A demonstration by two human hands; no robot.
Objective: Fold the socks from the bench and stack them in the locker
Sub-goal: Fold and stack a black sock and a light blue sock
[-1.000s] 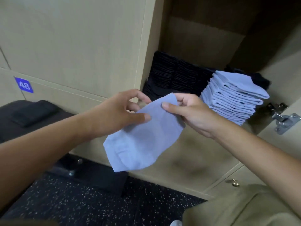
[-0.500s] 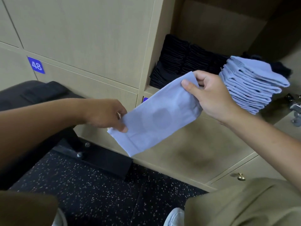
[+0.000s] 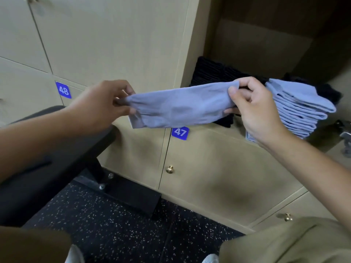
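While both hands stretch it flat, a lilac sock hangs in mid-frame, ready for folding.
Head view: the left hand pinches one end and the right hand pinches the other, held apart, probably to smooth creases. At right, the open locker holds a lilac stack beside black socks, likely sorted by colour; the worktop sits lower left.
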